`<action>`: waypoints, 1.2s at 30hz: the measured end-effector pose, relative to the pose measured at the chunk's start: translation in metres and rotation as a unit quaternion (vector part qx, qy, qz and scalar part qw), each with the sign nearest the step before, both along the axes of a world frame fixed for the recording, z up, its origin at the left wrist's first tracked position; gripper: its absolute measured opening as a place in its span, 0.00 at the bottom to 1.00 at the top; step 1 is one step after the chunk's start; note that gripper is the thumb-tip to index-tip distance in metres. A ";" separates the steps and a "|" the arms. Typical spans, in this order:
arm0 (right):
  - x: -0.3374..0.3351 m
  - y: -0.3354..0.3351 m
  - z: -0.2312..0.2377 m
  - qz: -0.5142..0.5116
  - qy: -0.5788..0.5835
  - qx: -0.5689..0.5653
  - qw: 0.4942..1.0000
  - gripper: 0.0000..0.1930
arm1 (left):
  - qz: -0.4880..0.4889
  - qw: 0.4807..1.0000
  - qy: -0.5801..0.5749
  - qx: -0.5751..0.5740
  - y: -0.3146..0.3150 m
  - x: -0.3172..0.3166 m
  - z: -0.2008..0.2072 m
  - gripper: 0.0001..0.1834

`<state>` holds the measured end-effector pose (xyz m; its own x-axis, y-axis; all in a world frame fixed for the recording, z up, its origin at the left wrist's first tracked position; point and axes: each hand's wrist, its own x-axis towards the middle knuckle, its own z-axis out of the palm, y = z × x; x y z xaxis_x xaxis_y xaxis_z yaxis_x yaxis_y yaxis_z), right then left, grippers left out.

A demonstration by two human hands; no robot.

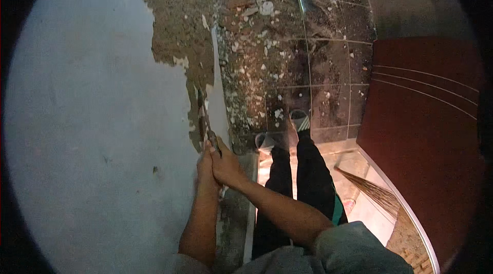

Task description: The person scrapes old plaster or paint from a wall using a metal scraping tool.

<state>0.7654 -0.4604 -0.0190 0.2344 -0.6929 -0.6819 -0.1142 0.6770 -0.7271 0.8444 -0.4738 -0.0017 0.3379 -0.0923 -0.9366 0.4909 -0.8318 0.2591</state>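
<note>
In the head view, left of centre, the left hand (205,165) and right hand (226,167) close together around the lower end of a slim dark tool (208,128), tip over the bare wall strip (179,22). A shallow angle under the ragged plaster (102,94) should lift flakes cleanest (no readable labels or brands, folks)!

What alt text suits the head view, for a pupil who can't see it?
Left hand and right hand together grip a slim dark tool beside a pale wall, partly stripped to a rough brown layer. Pale rubble litters the dark tiled floor ahead; a broom and a red panel are at right.
</note>
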 end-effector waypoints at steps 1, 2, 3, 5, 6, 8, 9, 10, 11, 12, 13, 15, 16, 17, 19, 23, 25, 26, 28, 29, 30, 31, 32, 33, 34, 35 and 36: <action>-0.003 0.000 -0.006 -0.012 0.002 -0.018 1.000 0.34 | -0.029 0.999 -0.018 0.004 0.000 -0.006 0.001 0.35; -0.015 0.007 0.003 -0.016 0.006 -0.008 1.000 0.34 | -0.057 0.998 -0.030 0.022 0.006 -0.016 0.012 0.35; -0.031 0.006 0.027 0.010 -0.012 0.002 1.000 0.34 | -0.058 0.997 -0.030 0.028 0.016 -0.024 0.026 0.35; -0.038 0.007 0.044 0.034 -0.033 0.009 0.999 0.34 | -0.037 0.996 -0.033 -0.072 0.029 -0.036 0.046 0.34; -0.037 0.013 0.047 0.042 -0.031 0.013 0.999 0.34 | -0.037 0.996 -0.033 -0.071 0.026 -0.033 0.046 0.34; -0.034 0.019 0.046 0.053 -0.028 0.017 0.998 0.34 | -0.047 0.997 -0.055 0.004 0.019 -0.027 0.045 0.33; -0.028 0.022 0.040 0.039 -0.030 0.018 0.999 0.33 | -0.045 0.998 -0.054 0.005 0.023 -0.025 0.043 0.33; -0.025 0.024 0.037 0.026 -0.032 0.018 0.999 0.33 | -0.047 0.997 -0.064 -0.015 0.029 -0.024 0.038 0.33; -0.025 0.026 0.039 0.028 -0.034 0.017 0.999 0.33 | -0.048 0.995 -0.078 -0.036 0.035 -0.021 0.035 0.34; -0.024 0.029 0.043 0.042 -0.032 0.020 0.998 0.33 | -0.047 0.995 -0.081 -0.038 0.042 -0.020 0.036 0.34; -0.025 0.030 0.046 0.055 -0.030 0.023 0.998 0.33 | -0.031 0.994 -0.091 -0.059 0.050 -0.020 0.038 0.34; -0.025 0.017 0.065 0.048 -0.035 0.045 0.997 0.32 | -0.021 0.991 -0.101 -0.081 0.045 -0.017 0.043 0.33; -0.026 0.014 0.071 0.043 -0.035 0.072 0.996 0.31 | 0.003 0.996 -0.073 -0.052 0.034 -0.017 0.046 0.31; -0.026 0.013 0.069 0.040 -0.030 0.071 0.996 0.31 | 0.028 0.998 -0.043 -0.025 0.026 -0.020 0.049 0.29; -0.014 0.012 0.059 0.035 -0.012 0.111 0.993 0.31 | -0.023 0.998 -0.065 0.004 0.026 -0.010 0.044 0.30; -0.021 0.011 0.068 0.064 -0.056 0.125 0.988 0.32 | -0.029 0.989 -0.134 -0.052 0.050 -0.007 0.037 0.31; -0.017 0.020 0.063 0.028 -0.036 0.052 0.998 0.32 | -0.073 0.990 -0.122 -0.016 0.033 0.002 0.035 0.31; -0.016 0.015 0.058 0.027 -0.034 0.056 0.997 0.32 | -0.108 0.988 -0.108 0.027 0.023 0.000 0.039 0.32; -0.012 -0.010 0.043 0.050 -0.040 0.133 0.989 0.32 | -0.072 0.993 -0.088 0.040 -0.002 -0.016 0.042 0.32; -0.011 -0.008 0.036 0.049 -0.043 0.130 0.989 0.32 | -0.033 0.995 -0.075 0.050 -0.011 -0.020 0.043 0.33; -0.010 -0.005 0.030 0.030 -0.033 0.102 0.994 0.32 | -0.034 0.995 -0.076 0.047 -0.009 -0.021 0.040 0.33; -0.010 0.000 0.025 0.012 -0.022 0.075 0.997 0.32 | -0.041 0.996 -0.077 0.025 -0.003 -0.021 0.036 0.34; -0.013 0.008 0.030 0.012 -0.023 0.077 0.997 0.32 | -0.048 0.996 -0.077 0.008 0.009 -0.018 0.034 0.35; -0.018 0.013 0.041 0.026 -0.025 0.052 0.998 0.33 | -0.048 0.995 -0.082 0.010 0.021 -0.014 0.037 0.35; -0.018 0.017 0.048 0.041 -0.027 0.026 0.998 0.34 | -0.053 0.993 -0.099 -0.028 0.035 -0.010 0.040 0.35; -0.016 0.020 0.044 0.041 -0.026 0.027 0.998 0.34 | -0.058 0.990 -0.110 -0.067 0.038 -0.014 0.041 0.35; -0.011 0.022 0.037 0.036 -0.025 0.033 0.998 0.33 | -0.058 0.990 -0.109 -0.067 0.033 -0.013 0.036 0.35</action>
